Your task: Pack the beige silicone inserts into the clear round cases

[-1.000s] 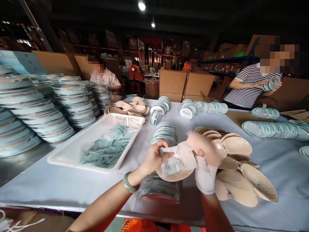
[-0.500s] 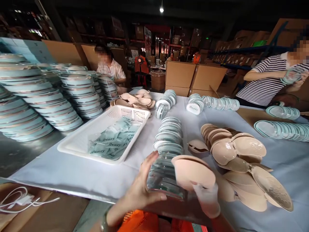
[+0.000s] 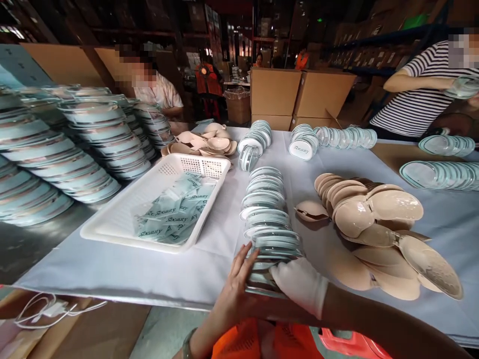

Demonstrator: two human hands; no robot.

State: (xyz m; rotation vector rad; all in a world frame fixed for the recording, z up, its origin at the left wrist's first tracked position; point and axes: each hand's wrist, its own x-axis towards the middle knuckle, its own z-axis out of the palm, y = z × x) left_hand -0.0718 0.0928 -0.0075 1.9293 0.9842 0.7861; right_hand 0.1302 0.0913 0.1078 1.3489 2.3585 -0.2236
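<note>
- Left hand (image 3: 232, 285) open along the left side of the clear-and-teal cases (image 3: 266, 218); gloved right hand (image 3: 302, 286) at their right, its grip hidden.
- The nearest cases lie between the hands, by the tabletop's (image 3: 157, 279) front edge.
- Dim beyond the far edge; cardboard boxes (image 3: 275, 94) there.
- White basket (image 3: 116, 219) left, beige cups (image 3: 354, 217) right.

Your pale tablecloth (image 3: 157, 269) looks bright against dim warehouse shelving (image 3: 359, 62); glare spots your glossy adhesive bra cups (image 3: 397, 205), while wide-angle distortion stretches the stacked cases (image 3: 95, 132) at left.
</note>
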